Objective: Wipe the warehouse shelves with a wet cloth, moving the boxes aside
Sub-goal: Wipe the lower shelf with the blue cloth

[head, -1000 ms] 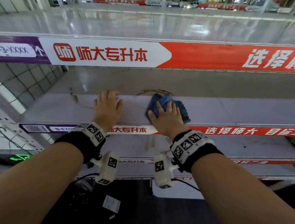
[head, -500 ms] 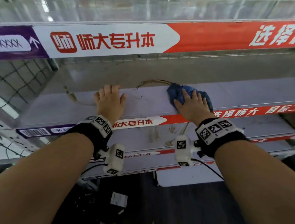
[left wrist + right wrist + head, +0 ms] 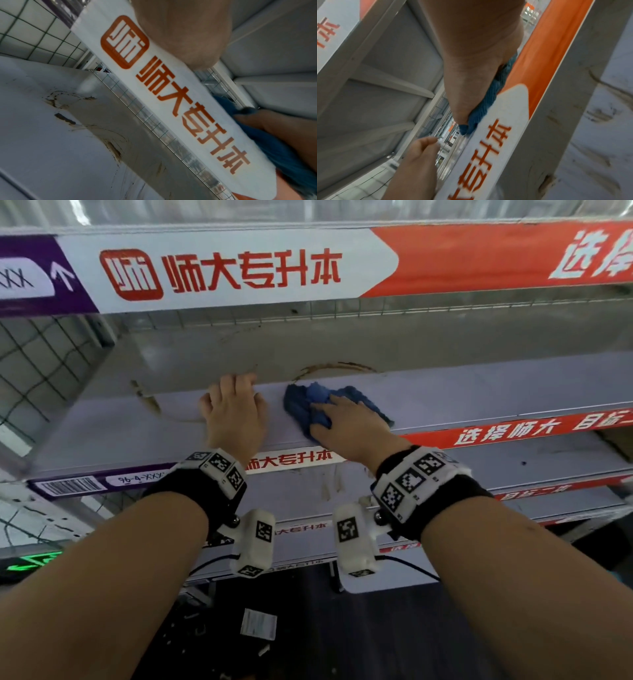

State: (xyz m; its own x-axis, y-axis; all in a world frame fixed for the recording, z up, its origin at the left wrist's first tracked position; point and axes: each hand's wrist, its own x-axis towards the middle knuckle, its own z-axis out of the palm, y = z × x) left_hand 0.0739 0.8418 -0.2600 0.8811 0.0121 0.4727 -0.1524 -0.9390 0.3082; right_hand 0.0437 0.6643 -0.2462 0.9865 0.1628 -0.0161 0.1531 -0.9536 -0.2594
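A tiered metal shelving unit fills the head view, each level fronted by a red-and-white edge label strip (image 3: 219, 273) printed with Chinese characters, and wire mesh (image 3: 37, 361) closes off the left end. The shelf being cleaned (image 3: 479, 392) is a pale grey board at about chest level; no boxes stand on the stretch in view, so there is nothing to shift aside here, and the levels below it likewise hold nothing that can be made out. On that board run brown ring-shaped stains (image 3: 335, 368) towards the back and a streak (image 3: 147, 400) to the left, which look like the reason the wiping is centred where it is. The right hand (image 3: 352, 422) lies flat on a bunched blue cloth (image 3: 308, 402), fingers spread and straight, pressing it down onto the shelf just in front of the ring stain; a flat palm probably spreads pressure over more of the cloth than a pinch would. The left hand (image 3: 234, 412) rests just beside it, palm down on the bare board with fingers together and slightly bent, holding nothing and seemingly bracing the body while the other arm scrubs. Both wrists carry black bands with white marker blocks (image 3: 222, 469). Judging by the stains that remain, this shelf is only partly done.
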